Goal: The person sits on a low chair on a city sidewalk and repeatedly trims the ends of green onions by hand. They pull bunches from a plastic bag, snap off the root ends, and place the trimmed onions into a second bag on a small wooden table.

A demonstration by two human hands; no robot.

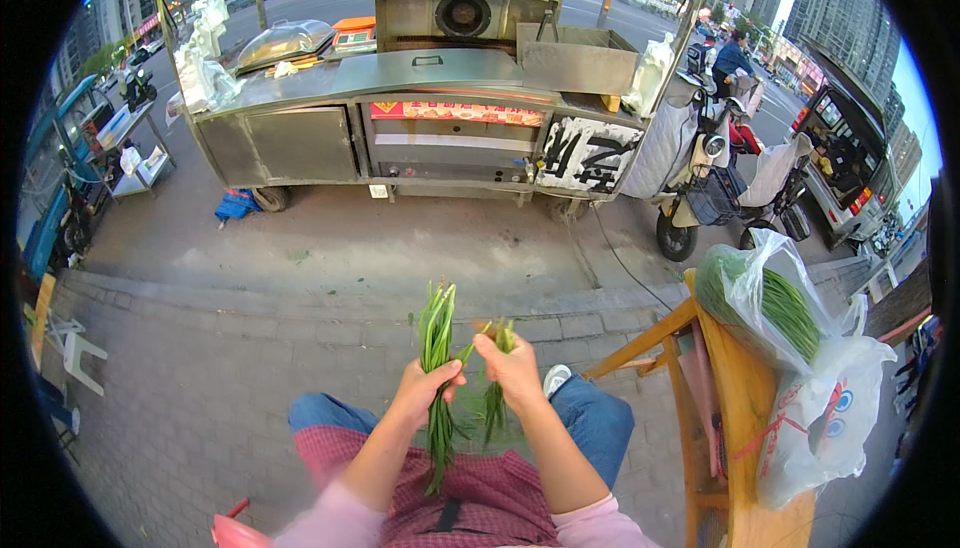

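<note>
My left hand [430, 390] grips a bunch of long green chives [437, 330], held upright above my lap with the leaf ends hanging down. In my right hand [510, 369] is a smaller, wilted-looking tuft of greens [495, 409], pinched between thumb and fingers. Some stalks stretch across the gap between both hands. The tip above the right thumb is blurred. A checked red apron [480, 480] covers my lap, below both hands.
To my right, a wooden table [742, 413] bears a clear plastic bag of chives [787, 315] and a white plastic bag [825, 413]. A steel food cart [300, 144] stands ahead. A cable [622, 255] crosses the pavement. Parked scooters [712, 180] and a person on a bike [729, 60] are at right.
</note>
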